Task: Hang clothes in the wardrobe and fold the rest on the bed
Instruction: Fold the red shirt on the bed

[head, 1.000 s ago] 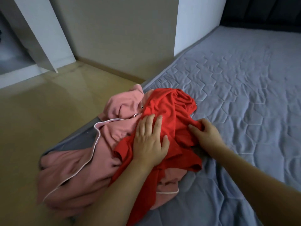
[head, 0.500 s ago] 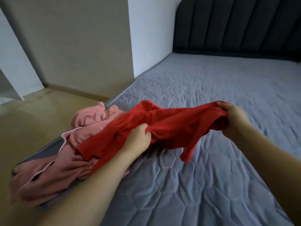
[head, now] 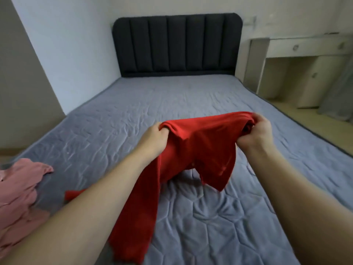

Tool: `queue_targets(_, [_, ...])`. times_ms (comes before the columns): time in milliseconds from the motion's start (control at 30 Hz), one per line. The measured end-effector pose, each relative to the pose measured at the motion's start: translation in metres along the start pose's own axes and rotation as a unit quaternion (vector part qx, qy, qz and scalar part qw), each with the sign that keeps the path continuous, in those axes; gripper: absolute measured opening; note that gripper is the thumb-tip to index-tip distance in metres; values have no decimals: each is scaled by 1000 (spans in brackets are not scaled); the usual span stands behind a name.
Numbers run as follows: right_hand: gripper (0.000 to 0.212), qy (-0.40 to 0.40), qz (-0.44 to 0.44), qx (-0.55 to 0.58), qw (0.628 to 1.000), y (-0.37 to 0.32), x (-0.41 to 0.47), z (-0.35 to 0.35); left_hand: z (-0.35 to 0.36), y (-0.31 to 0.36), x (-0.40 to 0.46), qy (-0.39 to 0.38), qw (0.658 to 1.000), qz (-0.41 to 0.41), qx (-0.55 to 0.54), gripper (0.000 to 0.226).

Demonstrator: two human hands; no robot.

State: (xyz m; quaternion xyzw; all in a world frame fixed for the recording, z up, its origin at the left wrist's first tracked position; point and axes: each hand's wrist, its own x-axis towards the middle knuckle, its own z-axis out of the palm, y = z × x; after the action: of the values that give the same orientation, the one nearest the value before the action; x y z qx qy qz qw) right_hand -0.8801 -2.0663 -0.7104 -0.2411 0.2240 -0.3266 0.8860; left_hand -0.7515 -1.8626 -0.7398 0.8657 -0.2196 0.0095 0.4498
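While you stand at the foot of the bed [head: 122,131], both your hands are clamped on the red garment [head: 198,150] and held apart above the mattress. Your left hand [head: 154,138] grips one bunched end of the red cloth, fingers curled into the fabric with the back of the hand toward the camera. Your right hand [head: 256,134] grips the other bunched end, fingers curled round it, thumb side up. Between the two hands the cloth is stretched in a shallow span, and the rest hangs down: a short flap drops below the middle, its lower tip near the mattress, and a long part falls along the inside of your left forearm toward the near edge of the picture. A small bit of the same red shows under your left forearm, lying on the bed cover. Whether the garment is a shirt or something else, you cannot tell from this. A pink garment [head: 19,199] lies crumpled on the near left corner of the bed, well apart from the red one and not touched by either hand. Past the grey quilted cover, a dark padded headboard [head: 177,44] stands against the white wall. A pale desk [head: 305,48] with drawers stands right of the bed.
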Motion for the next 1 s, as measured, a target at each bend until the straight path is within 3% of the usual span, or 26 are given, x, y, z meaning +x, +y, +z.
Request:
queue_targets(100, [13, -48, 15, -95, 994, -7, -7, -7, -5, -4, 13, 126, 989, -75, 32, 33])
queue_targets(133, [17, -78, 16, -156, 985, -6, -7, -11, -13, -13, 15, 166, 977, -113, 66, 32])
queue_targets(233, [30, -201, 16, -380, 903, 9, -3, -35, -33, -42, 0, 207, 934, -200, 212, 37])
queue_targets(267, [31, -237, 19, -459, 856, 17, -1, -45, -32, -51, -12, 199, 918, -182, 292, 40])
queue_targets(333, [44, -284, 33, -583, 761, 38, 5, -70, -18, -66, -43, 186, 900, -17, 394, 39])
queue_targets(400, [62, -312, 49, -698, 643, 60, 18, -103, 5, -69, -79, 94, 915, 225, 321, 28])
queue_targets(433, [69, -315, 39, -778, 543, 70, 24, -121, 19, -70, -96, -4, 915, 301, 269, 24])
queue_targets(467, [75, -310, 13, -847, 432, 78, 29, -138, 35, -73, -110, -111, 904, 320, 262, 23])
queue_targets(500, [79, -307, -23, -884, 351, 84, 32, -152, 50, -78, -118, -198, 886, 294, 299, 33])
queue_targets(533, [82, -308, -51, -895, 320, 88, 34, -161, 62, -84, -122, -258, 869, 229, 354, 54])
queue_targets(600, [78, -312, -100, -881, 342, 90, 42, -171, 77, -96, -116, -293, 861, 76, 410, 91])
queue_targets(633, [72, -311, -125, -873, 354, 89, 49, -173, 80, -97, -109, -275, 869, 38, 409, 95])
queue_targets(667, [64, -306, -149, -869, 360, 87, 55, -174, 83, -97, -101, -240, 883, 32, 403, 87])
queue_targets(733, [41, -284, -184, -867, 367, 84, 62, -174, 88, -94, -89, -159, 913, 71, 368, 46])
queue_targets(767, [31, -272, -200, -857, 389, 84, 65, -173, 90, -91, -85, -135, 931, 82, 329, 27])
queue_targets(800, [26, -263, -214, -832, 439, 84, 66, -169, 90, -86, -81, -116, 947, 79, 289, 16])
queue_targets(900, [23, -167, -199, -652, 712, 78, 55, -143, 76, -68, -64, -49, 983, 8, 177, 11])
queue_targets(933, [26, -123, -195, -592, 772, 72, 50, -132, 68, -58, -58, -25, 991, -21, 130, 12])
queue_targets(1000, [27, -87, -177, -528, 826, 54, 40, -108, 50, -29, -48, -1, 997, -71, 13, 15])
